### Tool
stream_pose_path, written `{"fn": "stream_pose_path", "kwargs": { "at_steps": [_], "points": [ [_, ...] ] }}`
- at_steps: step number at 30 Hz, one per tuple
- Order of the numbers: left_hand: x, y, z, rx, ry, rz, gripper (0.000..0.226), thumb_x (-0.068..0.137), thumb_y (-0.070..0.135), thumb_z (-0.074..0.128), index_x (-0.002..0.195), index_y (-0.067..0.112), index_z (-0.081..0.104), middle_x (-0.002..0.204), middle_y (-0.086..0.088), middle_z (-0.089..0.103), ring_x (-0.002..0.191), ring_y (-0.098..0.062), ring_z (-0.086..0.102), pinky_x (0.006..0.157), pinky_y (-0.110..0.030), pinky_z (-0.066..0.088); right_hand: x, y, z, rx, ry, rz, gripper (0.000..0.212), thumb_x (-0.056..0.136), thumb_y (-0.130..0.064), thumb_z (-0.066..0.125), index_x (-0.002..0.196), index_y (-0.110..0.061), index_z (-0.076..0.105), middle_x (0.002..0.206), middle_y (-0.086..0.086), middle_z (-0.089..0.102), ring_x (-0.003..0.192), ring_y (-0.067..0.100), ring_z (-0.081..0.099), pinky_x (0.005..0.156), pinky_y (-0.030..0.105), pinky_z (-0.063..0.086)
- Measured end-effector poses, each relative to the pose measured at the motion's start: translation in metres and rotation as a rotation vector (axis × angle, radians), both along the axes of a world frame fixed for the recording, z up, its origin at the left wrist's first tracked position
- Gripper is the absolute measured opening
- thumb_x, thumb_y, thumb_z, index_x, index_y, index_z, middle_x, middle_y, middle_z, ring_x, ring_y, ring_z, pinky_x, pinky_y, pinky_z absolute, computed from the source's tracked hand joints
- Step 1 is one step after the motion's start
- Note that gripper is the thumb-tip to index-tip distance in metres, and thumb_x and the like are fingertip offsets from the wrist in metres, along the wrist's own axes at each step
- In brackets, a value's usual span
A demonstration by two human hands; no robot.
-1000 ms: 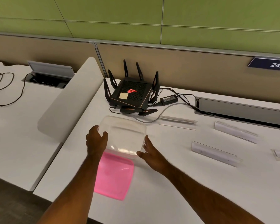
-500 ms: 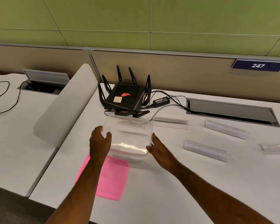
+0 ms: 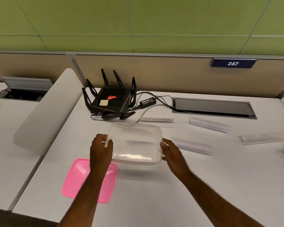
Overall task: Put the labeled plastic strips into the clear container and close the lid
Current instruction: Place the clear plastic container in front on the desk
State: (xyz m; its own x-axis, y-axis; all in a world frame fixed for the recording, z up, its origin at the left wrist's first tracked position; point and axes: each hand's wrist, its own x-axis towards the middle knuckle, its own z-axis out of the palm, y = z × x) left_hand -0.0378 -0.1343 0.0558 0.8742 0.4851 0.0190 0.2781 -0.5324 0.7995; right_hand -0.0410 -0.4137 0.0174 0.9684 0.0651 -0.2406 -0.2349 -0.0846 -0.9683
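White desk (image 3: 154, 194); both hands have carried clear container (image 3: 135, 142) farther off pink lid (image 3: 75, 179).

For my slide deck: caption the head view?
Both hands hold the empty clear container; pink lid lies off.

The clear container (image 3: 135, 143) sat open at the table's middle, its pink lid (image 3: 82, 179) flat to its near left. Clear labeled strips lay right of it: one (image 3: 156, 120) far, one (image 3: 193, 146) just beside, others (image 3: 208, 125) farther right.
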Motion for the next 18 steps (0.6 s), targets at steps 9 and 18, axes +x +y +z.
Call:
{"fn": "stream_pose_path", "kwargs": {
  "at_steps": [9, 18],
  "points": [
    [-0.019, -0.061, 0.002, -0.070, 0.028, -0.063, 0.018, 0.093, 0.026, 0.069, 0.107, 0.027, 0.059, 0.107, 0.007, 0.065, 0.095, -0.015, 0.064, 0.074, -0.030, 0.051, -0.026, -0.066, 0.009, 0.033, 0.027, -0.163, 0.018, 0.100, -0.036, 0.062, 0.117, -0.035, 0.065, 0.104, -0.010, 0.077, 0.096, 0.008, 0.074, 0.070, 0.037, 0.064],
    [-0.041, -0.119, -0.005, -0.110, 0.045, -0.159, 0.015, 0.093, 0.028, 0.068, 0.106, 0.034, 0.062, 0.106, 0.017, 0.067, 0.098, -0.004, 0.066, 0.067, -0.021, 0.050, -0.060, -0.135, 0.011, 0.023, 0.074, -0.242, 0.022, 0.100, -0.028, 0.062, 0.122, -0.030, 0.066, 0.103, -0.009, 0.078, 0.096, 0.008, 0.074, 0.068, 0.035, 0.063]
  ]
}}
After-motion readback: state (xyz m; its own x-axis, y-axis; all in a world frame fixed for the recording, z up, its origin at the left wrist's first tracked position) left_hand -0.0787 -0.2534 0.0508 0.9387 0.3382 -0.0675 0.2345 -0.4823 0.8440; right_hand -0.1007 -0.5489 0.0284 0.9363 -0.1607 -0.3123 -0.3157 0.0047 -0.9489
